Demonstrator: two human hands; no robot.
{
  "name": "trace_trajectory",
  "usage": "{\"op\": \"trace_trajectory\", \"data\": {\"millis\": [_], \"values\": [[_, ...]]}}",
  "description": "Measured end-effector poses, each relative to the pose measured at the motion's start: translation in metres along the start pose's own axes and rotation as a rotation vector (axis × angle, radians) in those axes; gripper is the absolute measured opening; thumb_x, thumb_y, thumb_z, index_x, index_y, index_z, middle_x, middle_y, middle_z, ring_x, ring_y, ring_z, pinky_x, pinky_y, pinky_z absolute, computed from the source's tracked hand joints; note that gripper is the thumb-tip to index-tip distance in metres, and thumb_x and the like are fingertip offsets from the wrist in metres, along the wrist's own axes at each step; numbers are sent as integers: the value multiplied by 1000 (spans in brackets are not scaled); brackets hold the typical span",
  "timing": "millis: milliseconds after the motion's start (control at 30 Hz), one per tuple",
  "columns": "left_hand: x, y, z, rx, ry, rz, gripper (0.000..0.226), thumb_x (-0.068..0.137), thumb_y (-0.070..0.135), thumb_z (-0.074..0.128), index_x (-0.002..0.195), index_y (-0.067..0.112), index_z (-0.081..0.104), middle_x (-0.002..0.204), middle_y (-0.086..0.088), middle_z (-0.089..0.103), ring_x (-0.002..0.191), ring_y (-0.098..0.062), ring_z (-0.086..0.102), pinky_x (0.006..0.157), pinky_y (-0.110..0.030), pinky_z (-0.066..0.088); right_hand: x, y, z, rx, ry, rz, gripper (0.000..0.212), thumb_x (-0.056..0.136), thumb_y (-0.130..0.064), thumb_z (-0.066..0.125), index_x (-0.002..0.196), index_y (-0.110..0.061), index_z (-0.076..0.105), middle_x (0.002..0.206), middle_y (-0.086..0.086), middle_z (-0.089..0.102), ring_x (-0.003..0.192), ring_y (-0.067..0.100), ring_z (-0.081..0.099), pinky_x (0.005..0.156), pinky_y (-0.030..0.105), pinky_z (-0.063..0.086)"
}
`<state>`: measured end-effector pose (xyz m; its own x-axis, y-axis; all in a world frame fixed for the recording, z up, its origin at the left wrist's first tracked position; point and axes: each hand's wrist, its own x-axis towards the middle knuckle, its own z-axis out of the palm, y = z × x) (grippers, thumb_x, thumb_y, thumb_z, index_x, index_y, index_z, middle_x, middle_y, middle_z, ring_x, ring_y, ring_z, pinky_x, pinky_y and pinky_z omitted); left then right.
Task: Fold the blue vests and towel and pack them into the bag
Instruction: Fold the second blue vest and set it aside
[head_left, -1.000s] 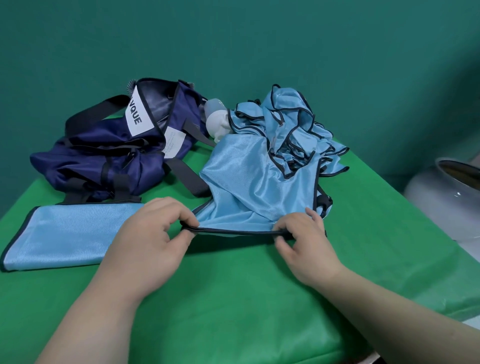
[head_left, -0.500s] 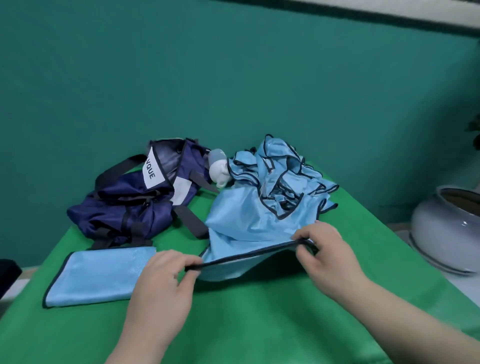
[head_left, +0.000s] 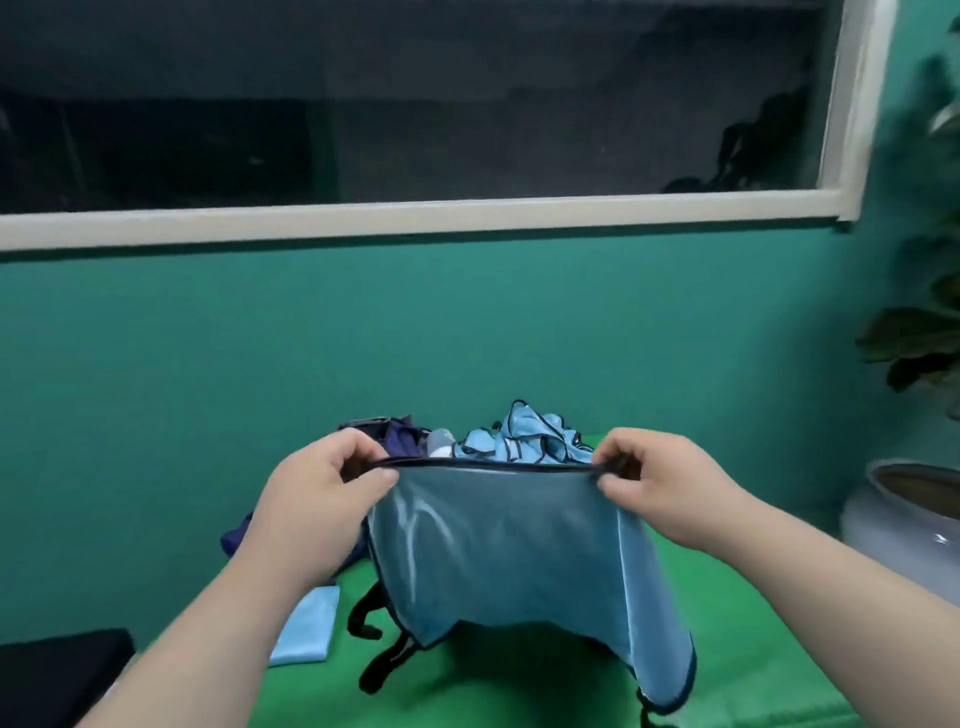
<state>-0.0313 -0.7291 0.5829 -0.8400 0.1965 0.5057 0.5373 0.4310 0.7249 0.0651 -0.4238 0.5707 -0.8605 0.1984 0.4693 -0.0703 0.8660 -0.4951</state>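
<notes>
A light blue vest (head_left: 519, 561) with black trim hangs in the air above the green table (head_left: 519, 691). My left hand (head_left: 311, 509) pinches its top hem at the left end and my right hand (head_left: 670, 488) pinches the right end, so the hem is stretched taut between them. Behind the hem a crumpled pile of blue vests (head_left: 530, 434) lies on the table. The navy bag (head_left: 395, 431) shows only in parts behind my left hand, its black straps (head_left: 374, 644) below the vest. The folded blue towel (head_left: 309, 629) lies at the left under my forearm.
A small grey and white object (head_left: 440, 441) sits between the bag and the vest pile. A large grey pot (head_left: 904, 514) with a plant stands at the right of the table. Something black (head_left: 57, 670) sits low at the left. A teal wall and a window are behind.
Both hands have lifted the vest's hem from table height into the air, so the vest now hangs free. The view has tilted upward, showing the window.
</notes>
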Motion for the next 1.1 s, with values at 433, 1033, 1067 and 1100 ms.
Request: {"op": "trace_trajectory", "data": {"millis": [433, 1033, 1067, 1100], "values": [[-37, 110, -92, 130, 11, 90, 15, 87, 17, 73, 76, 27, 72, 73, 15, 72, 76, -15, 66, 63, -24, 43, -66, -60, -90, 425, -337, -24, 16, 81, -2, 80, 82, -13, 69, 75, -4, 69, 69, 9, 58, 69, 21, 46], [-78, 114, -175, 112, 104, 97, 13, 87, 18, 76, 77, 26, 73, 74, 11, 73, 77, -18, 66, 72, -29, 46, -92, -95, -122, 282, -398, -96, 36, 73, -15, 78, 66, -24, 44, 65, -6, 51, 61, 15, 44, 60, 33, 35], [-79, 112, -177, 95, 98, 83, 14, 87, 17, 76, 76, 25, 73, 75, 9, 74, 75, -18, 66, 73, -29, 47, -93, -94, -123, 293, -409, -102, 34, 73, -13, 78, 66, -25, 46, 66, -7, 51, 63, 14, 45, 62, 32, 35], [-80, 111, -179, 84, 91, 75, 15, 87, 16, 76, 75, 26, 73, 75, 8, 74, 75, -19, 66, 74, -31, 47, -94, -93, -125, 296, -421, -108, 32, 72, -14, 79, 67, -26, 49, 66, -8, 52, 64, 13, 45, 63, 32, 35]]}}
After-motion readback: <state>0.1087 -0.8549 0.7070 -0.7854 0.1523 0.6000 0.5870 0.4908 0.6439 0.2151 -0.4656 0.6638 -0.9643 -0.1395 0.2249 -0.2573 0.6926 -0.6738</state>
